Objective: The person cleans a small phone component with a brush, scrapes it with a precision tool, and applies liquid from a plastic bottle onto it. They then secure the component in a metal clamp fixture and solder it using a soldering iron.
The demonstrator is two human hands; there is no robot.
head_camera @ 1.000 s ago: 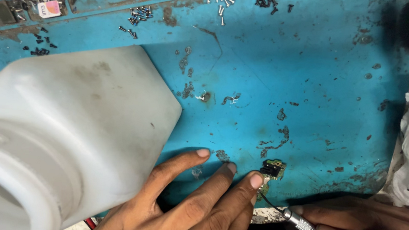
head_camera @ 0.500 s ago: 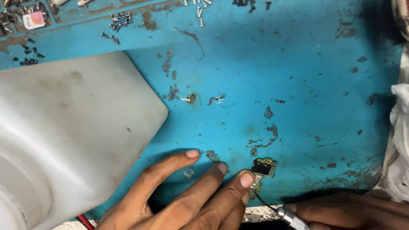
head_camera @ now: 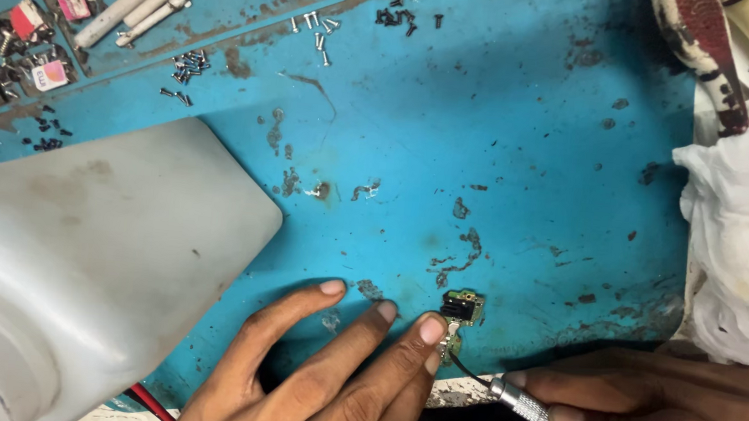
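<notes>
One big blue mat (head_camera: 539, 116) under everything, worn and spotted. On its left, a large white plastic jug (head_camera: 87, 247), lying on its side. At the right edge, a crumpled white cloth (head_camera: 738, 236). Near the bottom, left hand (head_camera: 321, 388) flat on the mat, fingers spread apart, holding nothing, one fingertip (head_camera: 430, 328) pressing the near left corner of the little board. Right hand (head_camera: 675, 413) low at the right, fingers closed tight around a thin metal tool (head_camera: 538, 417). Dark tip of that tool touching the near end of a small green circuit board (head_camera: 461, 310). Board lying flat on the mat's near edge, just right of the pressing fingertip, between the two hands. Looks like work on the board in the middle, not finished: board pinned down, tool tip on it, nothing seen lifted off. Far back, tiny dark screws (head_camera: 187, 64) in little heaps.
</notes>
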